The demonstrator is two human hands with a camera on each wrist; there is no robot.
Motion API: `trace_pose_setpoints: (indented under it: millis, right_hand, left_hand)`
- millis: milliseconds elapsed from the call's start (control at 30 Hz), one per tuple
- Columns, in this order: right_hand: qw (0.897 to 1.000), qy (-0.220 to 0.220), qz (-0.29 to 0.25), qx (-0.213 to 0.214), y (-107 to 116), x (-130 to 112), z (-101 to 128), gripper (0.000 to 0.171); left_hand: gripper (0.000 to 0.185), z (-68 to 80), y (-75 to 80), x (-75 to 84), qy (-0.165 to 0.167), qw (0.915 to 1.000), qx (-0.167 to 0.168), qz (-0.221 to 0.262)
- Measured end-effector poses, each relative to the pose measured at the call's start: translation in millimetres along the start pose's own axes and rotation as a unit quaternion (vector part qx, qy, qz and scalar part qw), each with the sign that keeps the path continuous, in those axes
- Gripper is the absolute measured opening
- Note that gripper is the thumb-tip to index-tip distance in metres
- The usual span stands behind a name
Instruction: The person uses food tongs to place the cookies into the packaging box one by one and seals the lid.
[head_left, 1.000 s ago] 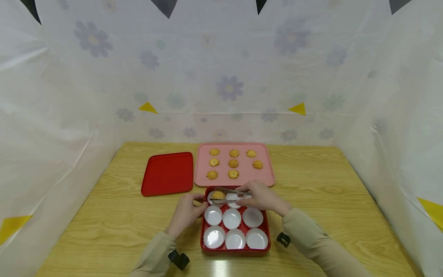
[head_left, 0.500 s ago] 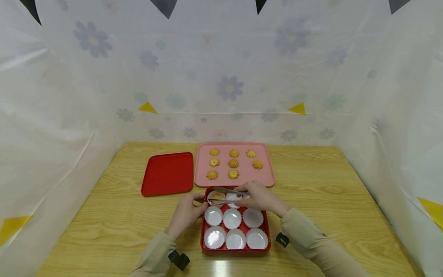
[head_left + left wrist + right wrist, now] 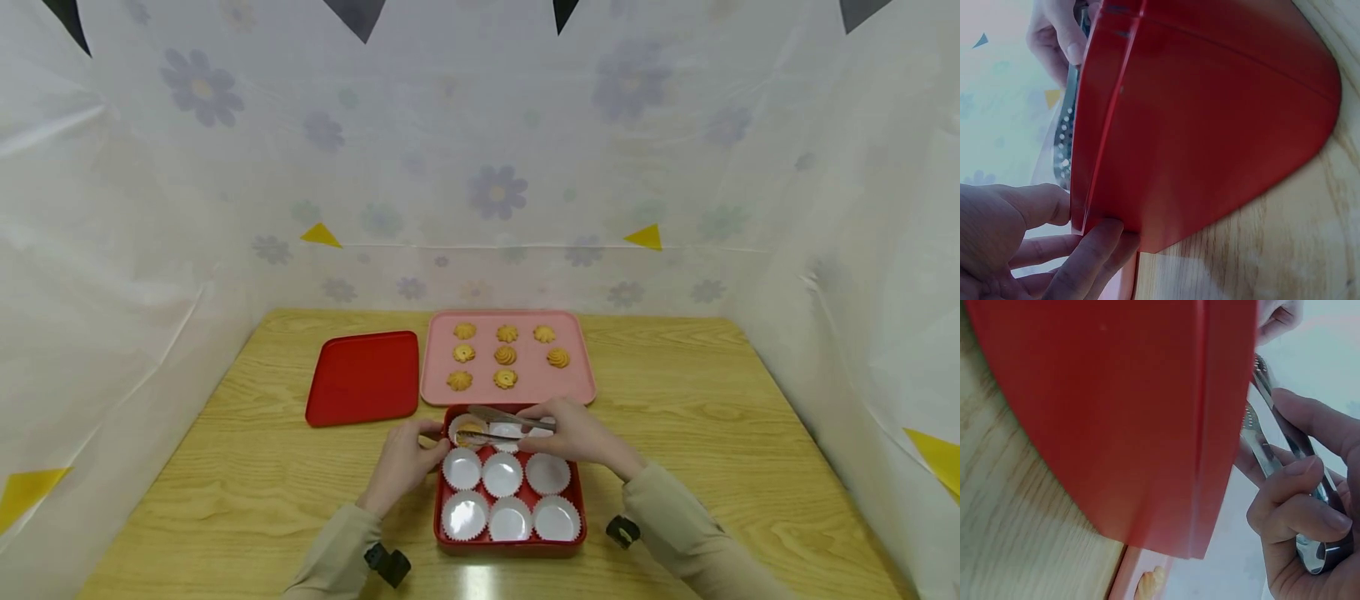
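Observation:
A red box [image 3: 510, 549] stands at the front middle, lined with white paper cups [image 3: 502, 474] in rows. At its far left corner my left hand [image 3: 403, 463] pinches the wall; the left wrist view shows the thumb at the rim and fingers against the side. Metal tongs [image 3: 1294, 440] are in my right hand [image 3: 576, 435], gripped by thumb and curled fingers above the back row. Their perforated tips are spread over the back-left cup, where a cookie [image 3: 472, 427] sits, partly hidden by the tongs. The other visible cups hold nothing.
Behind the box lies a pink tray [image 3: 532, 392] bearing several cookies [image 3: 506, 355] in rows. A flat red lid [image 3: 363, 379] rests to its left. Flower-patterned white sheeting [image 3: 480, 150] walls off the back and sides of the wooden table [image 3: 675, 392].
The cookie, earlier raised between the tongs, sits lower in the back-left cup. The tongs' tips have parted and my right hand has shifted slightly right. My left hand stays put.

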State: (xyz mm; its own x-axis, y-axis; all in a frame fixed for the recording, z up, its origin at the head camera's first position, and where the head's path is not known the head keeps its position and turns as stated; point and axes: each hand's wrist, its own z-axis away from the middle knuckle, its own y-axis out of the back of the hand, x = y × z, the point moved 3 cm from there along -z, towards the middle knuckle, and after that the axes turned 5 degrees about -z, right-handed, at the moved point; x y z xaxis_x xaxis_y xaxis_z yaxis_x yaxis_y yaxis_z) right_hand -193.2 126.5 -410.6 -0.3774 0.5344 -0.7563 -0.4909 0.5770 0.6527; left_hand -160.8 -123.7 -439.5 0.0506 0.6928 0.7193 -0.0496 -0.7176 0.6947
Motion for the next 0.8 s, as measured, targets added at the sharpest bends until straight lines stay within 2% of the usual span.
trace_pose_setpoints:
  millis: [133,267,500,800]
  right_hand:
    - [0.999,0.024,-0.041,0.007,3,7,7,0.036]
    - [0.997,0.027,-0.077,0.016,7,15,14,0.037]
    - [0.987,-0.029,-0.151,0.041,13,28,29,0.044]
    - [0.964,-0.081,-0.216,0.131,17,45,42,0.047]
  left_hand:
    - [0.022,0.3,-0.3,-0.5,0.0,1.0,-0.005,0.005]
    - [0.022,0.4,-0.5,-1.0,0.0,0.9999,-0.006,0.008]
    - [0.022,-0.1,-1.2,-2.2,0.004,0.9999,-0.009,0.011]
    - [0.023,-0.1,-0.9,-2.2,0.014,0.9998,-0.011,0.005]
